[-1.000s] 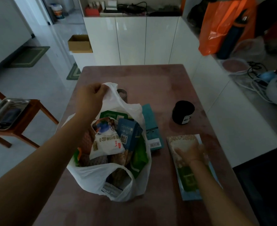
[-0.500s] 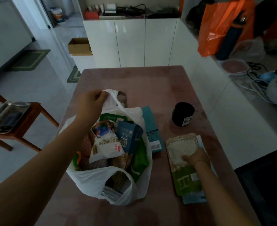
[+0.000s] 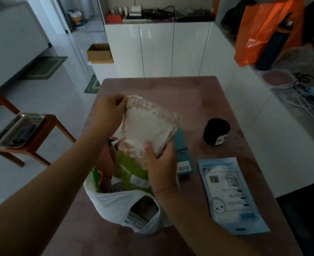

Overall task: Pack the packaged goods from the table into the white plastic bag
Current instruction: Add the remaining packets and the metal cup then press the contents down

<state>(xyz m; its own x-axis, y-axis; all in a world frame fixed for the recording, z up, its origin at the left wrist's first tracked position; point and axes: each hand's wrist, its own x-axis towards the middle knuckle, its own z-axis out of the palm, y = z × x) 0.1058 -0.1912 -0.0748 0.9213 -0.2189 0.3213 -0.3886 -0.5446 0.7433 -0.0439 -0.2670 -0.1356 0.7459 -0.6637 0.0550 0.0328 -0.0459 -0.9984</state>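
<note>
Rice in its green-and-clear pouch (image 3: 143, 145) is no longer flat on the worktop (image 3: 171, 93): a moment ago the right hand (image 3: 161, 167) pressed on it there, and now that hand's fingers (image 3: 148, 146) are clamped on its lower edge above the mouth of the white plastic bag (image 3: 115, 206). The left hand (image 3: 108, 111), which was pinching the bag's handle, has its fingers closed at the pouch's top corner; whether the handle is there too is hidden. Lifting uncovered the pale blue packet (image 3: 232, 196), which, with the teal box (image 3: 183, 156) and black jar (image 3: 216, 132), seemingly remains to pack.
</note>
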